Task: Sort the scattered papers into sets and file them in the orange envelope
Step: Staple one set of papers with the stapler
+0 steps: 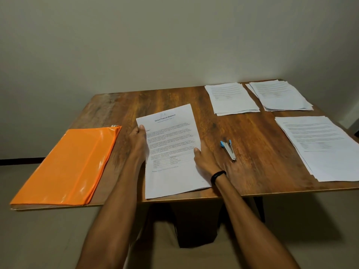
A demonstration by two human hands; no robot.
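A set of white printed sheets (172, 150), headed "Sample Financial Statement", lies at the table's near middle, its lower edge past the table edge. My left hand (138, 141) grips its left edge, thumb on top. My right hand (206, 159) holds its right edge, thumb on the page. The orange envelope (68, 166) lies flat on the table's left end, zip along its right side. Three more paper piles lie to the right: one at the back (231, 99), one at the far back right (279, 95), one at the near right (322, 146).
A small blue and silver stapler (228, 150) lies on the wooden table (151, 100) just right of my right hand. A plain wall stands behind the table. A dark table leg shows below the front edge.
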